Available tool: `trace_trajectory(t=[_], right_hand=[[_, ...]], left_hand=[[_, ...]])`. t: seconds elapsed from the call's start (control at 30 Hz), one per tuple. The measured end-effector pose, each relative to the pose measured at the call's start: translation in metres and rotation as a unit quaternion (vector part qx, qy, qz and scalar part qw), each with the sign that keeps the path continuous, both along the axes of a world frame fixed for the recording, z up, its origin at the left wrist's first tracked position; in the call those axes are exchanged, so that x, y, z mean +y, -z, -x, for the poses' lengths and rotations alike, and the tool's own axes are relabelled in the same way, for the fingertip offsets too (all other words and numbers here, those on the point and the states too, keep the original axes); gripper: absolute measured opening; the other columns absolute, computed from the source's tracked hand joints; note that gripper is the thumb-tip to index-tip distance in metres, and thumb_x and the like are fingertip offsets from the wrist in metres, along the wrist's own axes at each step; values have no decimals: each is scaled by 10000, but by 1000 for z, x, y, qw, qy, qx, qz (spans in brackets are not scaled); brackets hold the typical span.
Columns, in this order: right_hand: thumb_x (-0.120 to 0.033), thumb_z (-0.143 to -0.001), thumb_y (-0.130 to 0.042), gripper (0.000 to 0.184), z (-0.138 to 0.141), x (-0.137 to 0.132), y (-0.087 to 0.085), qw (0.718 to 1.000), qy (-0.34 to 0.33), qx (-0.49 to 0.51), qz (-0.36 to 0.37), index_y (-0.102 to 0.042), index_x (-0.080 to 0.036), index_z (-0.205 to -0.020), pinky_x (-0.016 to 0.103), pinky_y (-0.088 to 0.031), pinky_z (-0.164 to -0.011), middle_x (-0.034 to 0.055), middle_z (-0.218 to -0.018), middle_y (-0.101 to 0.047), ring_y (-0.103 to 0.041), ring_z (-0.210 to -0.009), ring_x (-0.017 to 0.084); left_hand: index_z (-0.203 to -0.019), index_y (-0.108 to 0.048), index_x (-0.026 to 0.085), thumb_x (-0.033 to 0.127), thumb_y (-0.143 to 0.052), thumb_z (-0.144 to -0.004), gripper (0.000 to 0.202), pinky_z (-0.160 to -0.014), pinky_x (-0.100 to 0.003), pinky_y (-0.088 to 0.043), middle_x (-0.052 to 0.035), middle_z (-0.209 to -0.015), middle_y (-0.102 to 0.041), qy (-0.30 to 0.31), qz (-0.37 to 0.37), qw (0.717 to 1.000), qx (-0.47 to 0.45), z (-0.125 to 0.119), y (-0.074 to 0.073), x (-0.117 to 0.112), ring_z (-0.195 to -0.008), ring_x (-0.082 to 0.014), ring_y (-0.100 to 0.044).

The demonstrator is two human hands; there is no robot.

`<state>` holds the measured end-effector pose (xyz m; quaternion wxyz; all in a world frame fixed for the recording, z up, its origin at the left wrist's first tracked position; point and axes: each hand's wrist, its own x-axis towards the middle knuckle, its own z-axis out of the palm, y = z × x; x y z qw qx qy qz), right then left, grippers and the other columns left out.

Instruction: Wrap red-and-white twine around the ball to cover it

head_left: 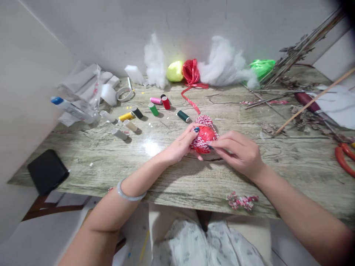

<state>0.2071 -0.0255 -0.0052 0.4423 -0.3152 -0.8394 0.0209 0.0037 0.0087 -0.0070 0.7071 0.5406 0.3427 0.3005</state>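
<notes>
My left hand [186, 142] is closed round a red ball [206, 133] that has red-and-white twisted string [204, 120] wound over it. Its thumb, with a dark nail, presses on the near side of the ball. At the ball's right side my right hand [240, 151] pinches with thumb and fingertips. What lies in that pinch is too small to tell; it may be part of the string. A dark green thread spool [183, 116] lies just beyond the ball on the left.
Several thread spools [153, 109] stand and lie at the left. White stuffing [224, 61], a red ribbon roll [190, 72] and a green plastic bundle [262, 68] line the wall. Dry twigs [301, 46] and orange-handled shears [344, 159] are right. A black case [47, 171] sits at the left edge.
</notes>
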Motion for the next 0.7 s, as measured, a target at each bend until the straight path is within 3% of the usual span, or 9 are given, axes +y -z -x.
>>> trace_trajectory(t=[0.2,0.43,0.7], right_hand=[[-129,-880,-630,154,1,-1,0,999,32,-8,-32,-684,-227,-984,289,-507,-671,39,-805,-702,-645,-733,165],[-125,-881,-627,132,4,-3,2,999,39,21,18,-668,-209,-974,297,-520,-703,44,-851,-716,-667,-773,168],[-113,-887,-609,116,5,-2,2,998,46,25,41,-640,-211,-941,307,-522,-724,48,-861,-712,-670,-801,175]], left_hand=[[-1266,-476,184,523,-431,-949,467,-583,-286,-596,-111,-1012,-680,-28,47,997,-46,-4,9,1,-849,-206,-685],[-1218,-492,174,518,-465,-934,446,-579,-266,-594,-122,-1057,-693,-86,78,991,-69,-6,8,4,-820,-187,-684],[-1033,-586,142,464,-397,-961,380,-552,-246,-560,-102,-917,-726,-110,125,982,-88,-8,3,5,-695,-157,-666]])
